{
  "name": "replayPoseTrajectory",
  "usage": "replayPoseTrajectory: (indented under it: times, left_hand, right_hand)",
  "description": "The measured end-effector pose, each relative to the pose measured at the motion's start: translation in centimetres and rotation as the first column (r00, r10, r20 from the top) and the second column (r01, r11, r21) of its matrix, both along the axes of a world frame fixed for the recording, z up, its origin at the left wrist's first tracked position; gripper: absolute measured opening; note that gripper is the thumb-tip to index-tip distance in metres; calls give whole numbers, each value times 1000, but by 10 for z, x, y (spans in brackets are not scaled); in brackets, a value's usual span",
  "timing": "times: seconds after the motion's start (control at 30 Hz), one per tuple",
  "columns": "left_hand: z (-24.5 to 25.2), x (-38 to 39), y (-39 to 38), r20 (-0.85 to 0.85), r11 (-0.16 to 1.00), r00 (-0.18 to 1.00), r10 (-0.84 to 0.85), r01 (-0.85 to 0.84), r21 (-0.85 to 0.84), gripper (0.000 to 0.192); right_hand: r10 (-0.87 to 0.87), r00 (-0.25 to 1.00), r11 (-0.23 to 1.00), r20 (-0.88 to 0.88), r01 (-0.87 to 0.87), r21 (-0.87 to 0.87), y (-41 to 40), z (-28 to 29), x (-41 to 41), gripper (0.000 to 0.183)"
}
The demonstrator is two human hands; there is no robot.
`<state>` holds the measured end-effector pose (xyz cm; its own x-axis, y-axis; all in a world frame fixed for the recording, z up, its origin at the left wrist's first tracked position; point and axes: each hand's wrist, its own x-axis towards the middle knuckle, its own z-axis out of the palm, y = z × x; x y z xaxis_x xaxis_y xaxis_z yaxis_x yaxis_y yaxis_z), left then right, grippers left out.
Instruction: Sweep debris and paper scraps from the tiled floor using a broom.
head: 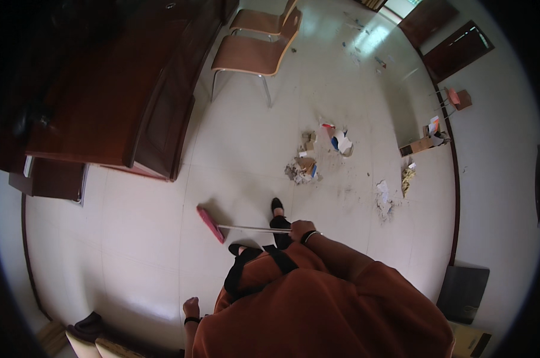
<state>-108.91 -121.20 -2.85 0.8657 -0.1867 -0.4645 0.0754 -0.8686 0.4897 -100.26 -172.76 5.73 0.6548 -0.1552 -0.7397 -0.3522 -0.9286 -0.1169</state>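
Note:
My right hand is shut around the pale, thin handle of a broom. The broom's pink head rests on the tiled floor, left of my black shoes. Down at the lower left hangs my left hand, its fingers curled and nothing visible in it. Ahead of my feet lies a heap of swept debris with cardboard scraps, grey dirt and paper. White and blue torn packaging lies just beyond it. Farther right are white scraps and a yellowish crumpled piece.
A dark wooden desk fills the upper left. Two wooden chairs with metal legs stand beside it. Along the right wall are a cardboard box, a small chair and a dark panel. Cushioned seating is at lower left.

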Motion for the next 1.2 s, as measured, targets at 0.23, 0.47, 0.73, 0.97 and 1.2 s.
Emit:
replayPoseTrajectory:
  times: [0.23, 0.47, 0.73, 0.97, 1.2]
  left_hand:
    - [25, -22, -13, -69, 962, 962, 266, -269, -39, 27]
    - [76, -44, -120, -103, 912, 912, 398, -382, 147, 21]
    - [21, -42, -124, 8, 993, 997, -80, 79, 87, 22]
    - [61, -9, -199, -232, 961, 933, 275, -277, 24, 26]
    - [45, -19, -202, -235, 984, 955, 179, -170, 59, 27]
  right_hand:
    - [-78, 996, 984, 40, 83, -160, -78, -21, -27, 30]
    - [-192, 981, 935, -39, 171, -310, -204, 9, -52, 33]
    - [-245, 966, 851, 78, 253, -460, -335, 54, -35, 32]
    - [-275, 944, 755, 182, 329, -567, -390, 54, -21, 23]
    - [-349, 904, 755, 248, 428, -498, -386, 49, -60, 30]
